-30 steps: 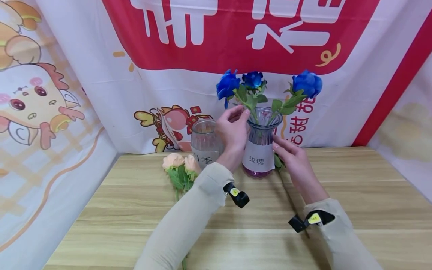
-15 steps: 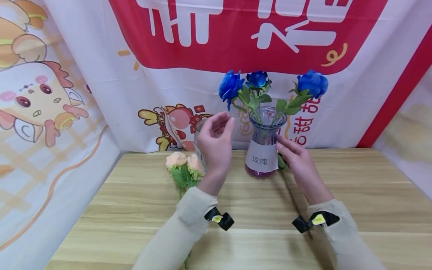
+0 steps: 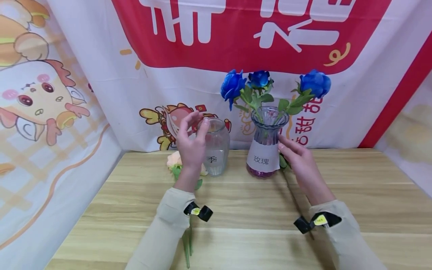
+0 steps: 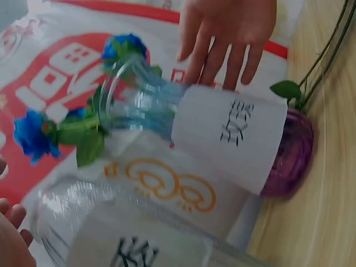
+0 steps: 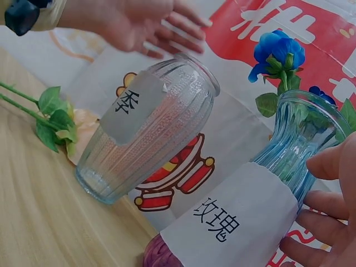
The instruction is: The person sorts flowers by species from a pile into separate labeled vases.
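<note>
My right hand (image 3: 300, 165) rests its fingers against the right side of a blue-to-purple glass vase (image 3: 264, 135) with a white paper label. In the left wrist view those fingers (image 4: 236, 61) stretch out loosely behind the vase. Three blue roses (image 3: 233, 86) stand in it, leaning to either side. My left hand (image 3: 191, 148) is raised with spread, slightly bent fingers and holds nothing. It hovers beside the rim of a clear ribbed vase (image 5: 167, 117), which has a label and no flowers. Peach flowers (image 3: 174, 159) lie partly hidden behind the left wrist.
A leafy stem (image 3: 295, 202) lies on the wooden table (image 3: 243, 240) beside the blue vase, its flower end hidden. The peach flowers' green stems (image 3: 187, 247) point toward the front edge. A printed cloth (image 3: 189, 86) hangs close behind both vases.
My left hand has left the blue roses' stems and moved left past the clear vase, uncovering it and covering part of the peach flowers. The right hand stays at the blue vase.
</note>
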Tool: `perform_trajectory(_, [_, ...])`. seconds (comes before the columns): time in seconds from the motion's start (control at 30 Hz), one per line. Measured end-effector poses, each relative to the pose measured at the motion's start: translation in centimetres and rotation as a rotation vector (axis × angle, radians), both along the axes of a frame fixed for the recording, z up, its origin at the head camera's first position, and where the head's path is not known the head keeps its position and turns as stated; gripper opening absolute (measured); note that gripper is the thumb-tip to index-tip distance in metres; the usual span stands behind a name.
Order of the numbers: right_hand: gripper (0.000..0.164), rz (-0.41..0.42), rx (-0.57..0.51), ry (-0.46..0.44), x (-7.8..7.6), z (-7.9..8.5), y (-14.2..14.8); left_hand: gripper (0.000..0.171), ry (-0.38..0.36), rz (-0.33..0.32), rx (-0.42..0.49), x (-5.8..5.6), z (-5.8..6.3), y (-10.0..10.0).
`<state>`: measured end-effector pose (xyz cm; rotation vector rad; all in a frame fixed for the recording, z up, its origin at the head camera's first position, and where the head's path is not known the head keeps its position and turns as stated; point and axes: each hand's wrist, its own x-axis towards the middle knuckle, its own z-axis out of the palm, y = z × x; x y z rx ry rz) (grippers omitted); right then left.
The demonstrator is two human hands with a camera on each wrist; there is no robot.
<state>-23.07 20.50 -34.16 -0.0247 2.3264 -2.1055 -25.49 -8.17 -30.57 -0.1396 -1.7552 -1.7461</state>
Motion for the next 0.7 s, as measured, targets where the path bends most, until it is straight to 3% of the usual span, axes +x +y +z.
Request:
perform_trajectory(0.13, [0.061, 0.004, 0.006, -0.001, 0.0, 0.0, 0.1, 0.045, -0.112, -0.164, -0.035, -1.2, -1.0, -1.1])
perform_trajectory(0.27, [0.064, 0.008, 0.038, -0.005, 0.1, 0.0, 0.4, 0.048, -0.153, -0.265, -0.047, -2.0, -1.8, -1.8])
perform_trajectory(0.57, [0.067, -0.008, 0.133, 0.019, 1.4, 0.0, 2.6, 0.049, -0.193, -0.309, -0.072, -2.6, -2.5, -2.6])
perform_trajectory(0.7, [0.068, -0.025, 0.067, 0.051, 1.7, -0.4, 3.7, 0.049, -0.202, -0.312, -0.080, -2.5, -2.4, -2.8])
